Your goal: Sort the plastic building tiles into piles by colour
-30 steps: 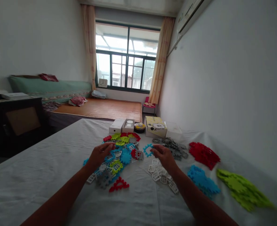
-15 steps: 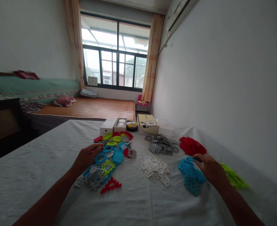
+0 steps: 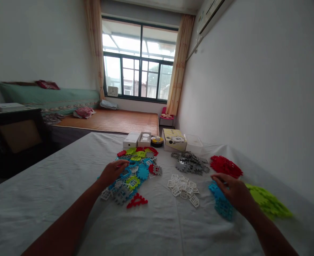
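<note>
My left hand [image 3: 115,172] reaches over a mixed pile of toothed plastic building pieces [image 3: 142,172] in blue, red, green, grey and white. Its fingers are bent together at a blue piece; whatever lies between the tips is hidden. My right hand [image 3: 233,190] hovers over a heap of blue pieces [image 3: 223,208], fingers slightly apart and no piece visible in them. Just behind it is a heap of red pieces [image 3: 226,166], with green pieces [image 3: 270,201] to its right. White window-shaped pieces [image 3: 182,186] and grey pieces [image 3: 191,163] lie between my hands.
Along the table's far edge stand a white box [image 3: 131,140], an open box [image 3: 144,139], a round black-and-yellow tin [image 3: 157,141], a yellow cartoon box [image 3: 174,139] and a clear container [image 3: 194,143]. A red triangular piece [image 3: 137,201] lies at the mixed pile's near side.
The view has turned a little left, shifting everything rightward. My right hand has lifted off the blue heap and moved left relative to it. My left hand stays at the mixed pile.
</note>
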Demonstrator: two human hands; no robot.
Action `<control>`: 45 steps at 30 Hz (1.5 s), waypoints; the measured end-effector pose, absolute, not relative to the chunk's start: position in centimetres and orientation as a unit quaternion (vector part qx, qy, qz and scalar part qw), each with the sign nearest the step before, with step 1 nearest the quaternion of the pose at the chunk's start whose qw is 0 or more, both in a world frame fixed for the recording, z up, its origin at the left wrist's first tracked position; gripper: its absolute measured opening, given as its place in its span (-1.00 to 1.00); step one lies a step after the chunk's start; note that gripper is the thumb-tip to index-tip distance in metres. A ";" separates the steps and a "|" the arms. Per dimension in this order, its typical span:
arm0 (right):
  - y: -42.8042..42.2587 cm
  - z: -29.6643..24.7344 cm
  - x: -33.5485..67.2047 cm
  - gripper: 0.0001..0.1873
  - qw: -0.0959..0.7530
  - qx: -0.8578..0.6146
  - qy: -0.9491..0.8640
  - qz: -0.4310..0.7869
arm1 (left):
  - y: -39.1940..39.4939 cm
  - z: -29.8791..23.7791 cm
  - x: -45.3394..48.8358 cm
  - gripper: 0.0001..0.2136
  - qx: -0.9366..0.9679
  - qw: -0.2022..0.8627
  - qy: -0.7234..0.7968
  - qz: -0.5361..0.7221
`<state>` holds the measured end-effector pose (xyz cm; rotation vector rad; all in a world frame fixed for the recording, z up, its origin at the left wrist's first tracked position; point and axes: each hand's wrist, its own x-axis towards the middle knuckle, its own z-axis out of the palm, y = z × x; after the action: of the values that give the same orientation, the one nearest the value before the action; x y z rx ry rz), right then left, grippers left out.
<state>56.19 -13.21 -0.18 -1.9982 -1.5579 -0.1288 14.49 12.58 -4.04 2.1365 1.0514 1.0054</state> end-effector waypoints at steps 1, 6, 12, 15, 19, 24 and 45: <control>-12.2 0.3 54.0 -0.68 0.302 -0.729 -0.614 -0.025 | 12.3 -4.0 14.5 -0.64 0.808 0.255 0.379 0.372; -7.6 0.0 43.4 -0.73 0.269 -0.601 -0.749 0.074 | 11.1 -4.1 14.6 -0.69 0.892 0.199 0.285 0.288; -4.9 -4.6 38.7 -0.74 0.288 -0.560 -0.769 0.105 | 10.2 -4.4 14.8 -0.48 0.935 0.174 0.240 0.196; -4.7 -6.2 39.2 -0.75 0.295 -0.546 -0.773 0.130 | 10.3 -4.2 14.9 -0.51 0.931 0.168 0.267 0.186; -4.5 -6.9 40.2 -0.75 0.322 -0.547 -0.755 0.162 | 10.6 -4.2 14.8 -0.70 0.912 0.198 0.300 0.199; -4.3 -6.8 40.5 -0.74 0.330 -0.548 -0.747 0.182 | 10.3 -3.9 14.9 -0.66 0.921 0.182 0.282 0.201; -5.0 -4.8 38.4 -0.48 0.448 -0.442 -0.597 0.498 | 4.5 -2.4 20.2 -0.86 0.899 0.280 0.144 0.305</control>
<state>38.40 -4.95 -4.83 -1.0925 -1.4775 1.2311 20.22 4.49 -2.37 2.4103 0.3858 0.8192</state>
